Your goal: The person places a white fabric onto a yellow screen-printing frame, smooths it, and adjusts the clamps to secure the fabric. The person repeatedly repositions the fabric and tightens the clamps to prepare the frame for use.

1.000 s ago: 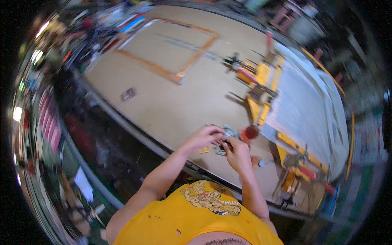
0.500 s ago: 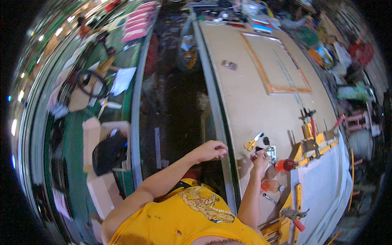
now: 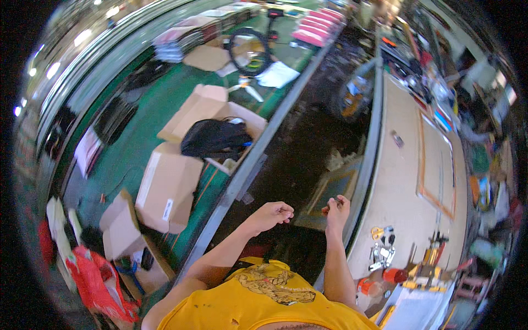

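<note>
My left hand hovers over the dark gap between two tables, fingers curled in toward the thumb. Anything between its fingertips is too small to make out. A short way to its right, my right hand is raised near the right table's edge, its fingers pinched together. A small dark spot shows at its fingertips, but I cannot tell what it is. On the right table lie yellow-handled scissors, several small metal parts and a bottle of red liquid.
On the green left table stands an open cardboard box with a black bag in it. A steering-wheel-like black ring lies beyond. Yellow clamps and an orange-edged frame are on the right table. A red plastic bag is at lower left.
My view has swung left, bringing more of the green table into sight. My right hand has lifted off the right table from beside the metal parts and come near my left hand.
</note>
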The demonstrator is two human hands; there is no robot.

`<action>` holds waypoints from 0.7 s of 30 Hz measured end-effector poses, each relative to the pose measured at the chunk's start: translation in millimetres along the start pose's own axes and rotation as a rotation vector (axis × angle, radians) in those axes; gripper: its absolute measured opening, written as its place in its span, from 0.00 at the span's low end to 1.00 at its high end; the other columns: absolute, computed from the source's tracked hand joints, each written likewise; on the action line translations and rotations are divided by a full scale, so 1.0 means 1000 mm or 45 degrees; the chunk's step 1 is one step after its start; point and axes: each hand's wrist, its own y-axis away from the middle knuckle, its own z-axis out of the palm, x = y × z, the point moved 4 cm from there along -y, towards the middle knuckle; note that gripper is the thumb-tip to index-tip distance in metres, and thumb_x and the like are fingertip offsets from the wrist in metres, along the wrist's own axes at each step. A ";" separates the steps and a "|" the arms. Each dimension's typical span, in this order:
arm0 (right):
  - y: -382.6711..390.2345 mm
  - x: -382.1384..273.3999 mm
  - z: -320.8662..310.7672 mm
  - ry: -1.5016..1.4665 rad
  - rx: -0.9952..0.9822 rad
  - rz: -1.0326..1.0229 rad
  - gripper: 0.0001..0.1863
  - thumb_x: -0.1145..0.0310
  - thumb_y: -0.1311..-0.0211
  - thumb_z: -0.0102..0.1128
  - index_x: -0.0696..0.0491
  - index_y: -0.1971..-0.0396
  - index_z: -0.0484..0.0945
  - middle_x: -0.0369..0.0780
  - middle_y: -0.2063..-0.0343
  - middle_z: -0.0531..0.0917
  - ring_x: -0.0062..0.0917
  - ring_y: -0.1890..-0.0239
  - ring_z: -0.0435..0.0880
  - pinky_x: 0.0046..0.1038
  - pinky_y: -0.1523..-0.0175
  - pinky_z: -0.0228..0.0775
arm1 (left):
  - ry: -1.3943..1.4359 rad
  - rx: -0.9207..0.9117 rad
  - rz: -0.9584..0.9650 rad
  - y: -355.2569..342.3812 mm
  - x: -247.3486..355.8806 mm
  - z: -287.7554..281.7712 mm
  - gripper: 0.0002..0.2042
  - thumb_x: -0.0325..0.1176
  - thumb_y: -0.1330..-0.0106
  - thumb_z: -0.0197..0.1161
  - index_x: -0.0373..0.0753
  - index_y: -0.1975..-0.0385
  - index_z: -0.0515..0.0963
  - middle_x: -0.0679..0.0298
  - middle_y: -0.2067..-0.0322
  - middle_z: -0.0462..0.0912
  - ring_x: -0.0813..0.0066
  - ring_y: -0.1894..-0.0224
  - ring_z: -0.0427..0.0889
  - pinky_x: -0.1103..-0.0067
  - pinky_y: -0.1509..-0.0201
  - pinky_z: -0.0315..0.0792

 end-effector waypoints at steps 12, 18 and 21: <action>0.196 0.031 0.200 0.157 -0.974 -0.018 0.14 0.73 0.31 0.59 0.57 0.49 0.70 0.37 0.71 0.78 0.19 0.78 0.79 0.23 0.75 0.74 | 0.210 0.746 0.277 0.256 -0.072 -0.072 0.13 0.33 0.27 0.62 0.31 0.50 0.79 0.62 0.59 0.86 0.76 0.57 0.82 0.77 0.50 0.76; 0.377 0.053 0.212 0.234 -1.416 -0.105 0.10 0.72 0.30 0.60 0.57 0.56 0.69 0.37 0.72 0.78 0.18 0.79 0.78 0.22 0.75 0.73 | 0.511 1.049 0.287 0.424 -0.110 -0.050 0.12 0.33 0.27 0.61 0.32 0.50 0.79 0.62 0.56 0.84 0.75 0.54 0.82 0.76 0.46 0.75; 0.453 0.071 0.200 0.244 -1.594 -0.072 0.07 0.71 0.30 0.62 0.55 0.63 0.73 0.35 0.76 0.79 0.17 0.80 0.79 0.21 0.76 0.73 | 0.495 1.188 0.344 0.486 -0.136 -0.038 0.12 0.33 0.27 0.61 0.33 0.51 0.80 0.61 0.56 0.85 0.73 0.54 0.83 0.75 0.45 0.76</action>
